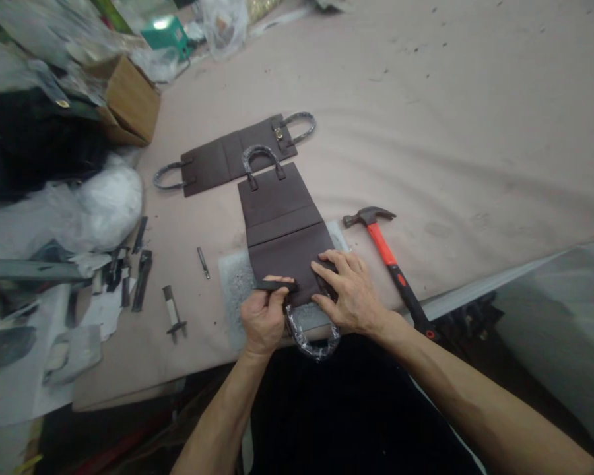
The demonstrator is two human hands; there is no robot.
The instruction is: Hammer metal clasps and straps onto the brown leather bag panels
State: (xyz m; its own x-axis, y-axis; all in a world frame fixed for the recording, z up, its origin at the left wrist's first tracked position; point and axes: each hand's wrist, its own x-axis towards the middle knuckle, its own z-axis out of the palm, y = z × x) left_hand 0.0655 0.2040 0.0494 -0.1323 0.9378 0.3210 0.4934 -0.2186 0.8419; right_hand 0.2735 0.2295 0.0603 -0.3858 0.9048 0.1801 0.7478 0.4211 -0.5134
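Note:
A dark brown leather bag panel, creased across its middle, lies lengthwise before me with a plastic-wrapped handle at each end. Its near handle hangs at the table edge. My left hand pinches a short dark flat bar against the panel's near left part; whether it is a tool or a strap I cannot tell. On the panel's near right part, my right hand lies with fingers spread, pressing beside the handle's base. Under the panel sits a speckled grey slab.
Right of the panel lies a claw hammer with a red and black handle. A second bag panel lies beyond. To the left are a small metal punch, a pronged tool, several dark tools and a cardboard box.

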